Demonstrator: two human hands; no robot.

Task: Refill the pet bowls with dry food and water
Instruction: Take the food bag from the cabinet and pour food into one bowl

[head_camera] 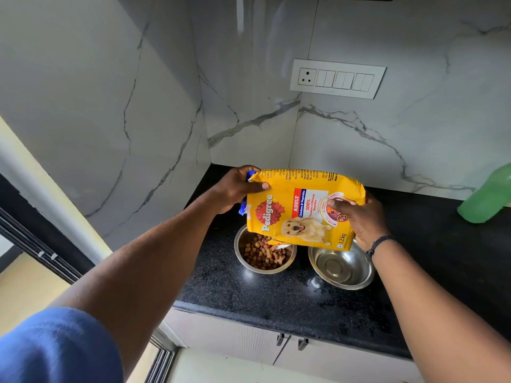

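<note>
A yellow dog food bag (301, 208) is held sideways and tilted above two steel bowls on the black counter (276, 294). My left hand (237, 189) grips its top-left end. My right hand (359, 214) holds its right end, thumb on the front. The left bowl (243, 261) holds brown kibble (262, 254) under the bag's lower open corner. The right bowl (341, 268) has nothing in it; the bag covers its far rim.
A green plastic bottle (488, 197) lies at the counter's right edge. Marble walls close the corner behind and to the left, with a switch panel (337, 78) on the back wall. Cabinet doors with handles (291, 341) sit below the counter's front edge.
</note>
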